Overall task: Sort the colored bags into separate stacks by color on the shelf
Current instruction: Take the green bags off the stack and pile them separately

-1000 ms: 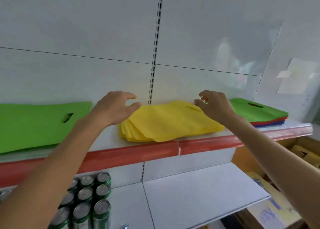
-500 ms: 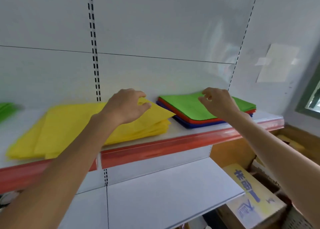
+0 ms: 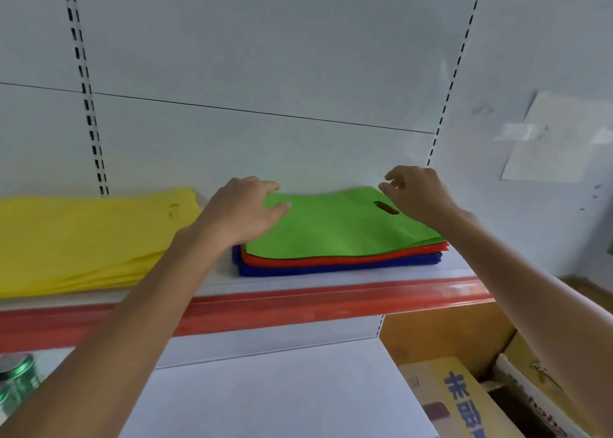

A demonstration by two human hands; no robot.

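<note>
A mixed stack lies on the shelf (image 3: pixel 331 280): a green bag (image 3: pixel 331 228) with a handle slot on top, red bags (image 3: pixel 348 259) under it, blue bags (image 3: pixel 331 268) at the bottom. A stack of yellow bags (image 3: pixel 83 235) lies to its left. My left hand (image 3: pixel 243 212) rests on the green bag's left edge, fingers over its back corner and thumb on top. My right hand (image 3: pixel 414 195) hovers over the bag's right back part beside the slot, fingers loosely curled and holding nothing.
A red strip (image 3: pixel 331 301) runs along the shelf's front edge. Below is a white lower shelf (image 3: pixel 282 394) with a green can (image 3: pixel 16 381) at its left. Cardboard boxes (image 3: pixel 464 401) stand at the lower right. A paper sheet (image 3: pixel 557 139) hangs on the right wall.
Both hands and the view moved right, from the yellow stack to the mixed stack. My left hand left the yellow bags and now rests on the green bag.
</note>
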